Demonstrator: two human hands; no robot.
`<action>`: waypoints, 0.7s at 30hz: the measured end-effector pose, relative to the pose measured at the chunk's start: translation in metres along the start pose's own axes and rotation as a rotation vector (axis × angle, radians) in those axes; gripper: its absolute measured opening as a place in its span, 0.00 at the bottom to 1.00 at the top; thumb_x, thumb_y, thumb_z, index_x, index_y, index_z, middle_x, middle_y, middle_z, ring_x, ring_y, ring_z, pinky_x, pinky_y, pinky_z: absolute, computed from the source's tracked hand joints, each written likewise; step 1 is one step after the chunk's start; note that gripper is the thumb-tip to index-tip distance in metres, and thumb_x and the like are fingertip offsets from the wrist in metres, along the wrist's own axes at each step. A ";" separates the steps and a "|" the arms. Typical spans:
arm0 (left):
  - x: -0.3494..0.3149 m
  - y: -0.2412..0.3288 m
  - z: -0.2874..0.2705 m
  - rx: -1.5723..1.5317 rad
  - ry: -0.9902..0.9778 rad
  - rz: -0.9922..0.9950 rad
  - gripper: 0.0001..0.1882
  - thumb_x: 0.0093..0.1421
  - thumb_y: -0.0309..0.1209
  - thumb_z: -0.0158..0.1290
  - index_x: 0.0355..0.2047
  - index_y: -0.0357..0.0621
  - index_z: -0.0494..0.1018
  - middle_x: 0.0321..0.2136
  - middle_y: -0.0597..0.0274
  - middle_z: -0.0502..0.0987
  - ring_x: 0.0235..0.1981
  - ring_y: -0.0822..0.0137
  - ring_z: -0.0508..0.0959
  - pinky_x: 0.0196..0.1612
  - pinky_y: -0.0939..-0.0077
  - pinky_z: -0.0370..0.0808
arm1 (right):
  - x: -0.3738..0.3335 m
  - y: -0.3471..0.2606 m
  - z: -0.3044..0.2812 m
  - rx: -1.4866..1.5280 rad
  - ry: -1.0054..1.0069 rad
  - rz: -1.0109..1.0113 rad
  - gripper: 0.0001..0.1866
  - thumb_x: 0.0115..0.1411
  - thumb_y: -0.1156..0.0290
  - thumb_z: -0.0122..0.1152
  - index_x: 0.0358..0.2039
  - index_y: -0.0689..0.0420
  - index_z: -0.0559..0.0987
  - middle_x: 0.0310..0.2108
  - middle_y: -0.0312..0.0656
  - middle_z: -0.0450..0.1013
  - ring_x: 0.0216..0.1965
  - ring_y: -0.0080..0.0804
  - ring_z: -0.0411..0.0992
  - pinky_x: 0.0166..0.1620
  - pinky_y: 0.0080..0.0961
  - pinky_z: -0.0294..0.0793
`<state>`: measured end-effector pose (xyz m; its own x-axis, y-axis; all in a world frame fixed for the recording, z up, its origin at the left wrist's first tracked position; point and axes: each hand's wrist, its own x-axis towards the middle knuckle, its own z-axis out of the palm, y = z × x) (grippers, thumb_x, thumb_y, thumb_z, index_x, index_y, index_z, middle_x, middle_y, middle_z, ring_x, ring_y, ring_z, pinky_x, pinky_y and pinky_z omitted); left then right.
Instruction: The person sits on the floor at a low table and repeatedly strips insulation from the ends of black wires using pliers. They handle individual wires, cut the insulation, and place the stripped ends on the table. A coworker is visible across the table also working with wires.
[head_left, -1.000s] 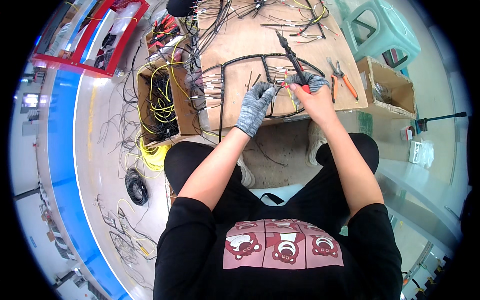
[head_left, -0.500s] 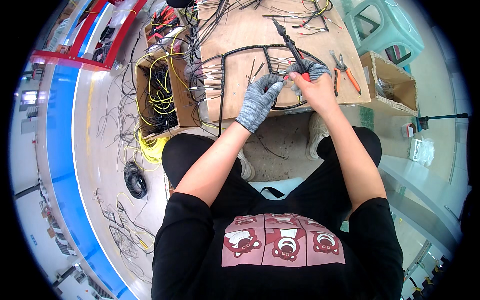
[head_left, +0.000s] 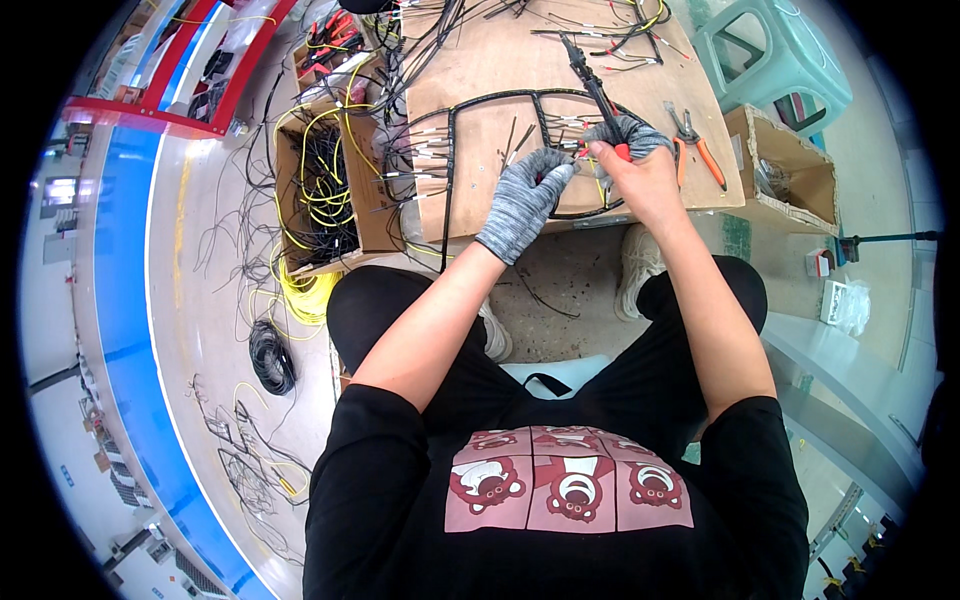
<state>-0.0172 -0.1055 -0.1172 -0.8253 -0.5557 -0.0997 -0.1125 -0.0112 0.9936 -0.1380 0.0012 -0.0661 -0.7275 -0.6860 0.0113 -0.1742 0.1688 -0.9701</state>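
Note:
My left hand [head_left: 523, 203], in a grey knitted glove, is closed with its thumb and fingers pinching the end of a thin wire; a small red bit [head_left: 581, 154] shows just beyond the fingertips. My right hand [head_left: 642, 170] has grey fabric over its fingers and bare skin at thumb and wrist. It grips a long black hand tool [head_left: 592, 86] with red on its handle, jaws pointing away from me. Both hands meet over the near edge of the board. Beneath them lies a black-sleeved wire harness [head_left: 490, 97] with many thin branch wires.
Orange-handled pliers [head_left: 705, 155] lie on the wooden board [head_left: 480, 210] right of my hands. A cardboard box of black and yellow cables [head_left: 322, 190] stands left, a yellow coil [head_left: 305, 298] below it. Right are another box [head_left: 800, 195] and a green stool [head_left: 775, 60].
Both hands keep their grip at nearly the same spot. The whole view has shifted slightly, and the tool has tilted a little in my right hand.

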 end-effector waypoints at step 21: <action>0.001 0.005 -0.003 -0.040 -0.101 0.002 0.11 0.60 0.31 0.52 0.38 0.35 0.74 0.27 0.66 0.74 0.30 0.77 0.68 0.35 0.80 0.68 | 0.002 0.003 -0.007 -0.184 -0.149 0.044 0.11 0.53 0.67 0.61 0.30 0.63 0.77 0.19 0.40 0.73 0.19 0.26 0.68 0.27 0.25 0.69</action>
<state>-0.0164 -0.1086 -0.1124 -0.8775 -0.4688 -0.1010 -0.0906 -0.0447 0.9949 -0.1440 0.0053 -0.0669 -0.6333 -0.7699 -0.0788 -0.2728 0.3173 -0.9082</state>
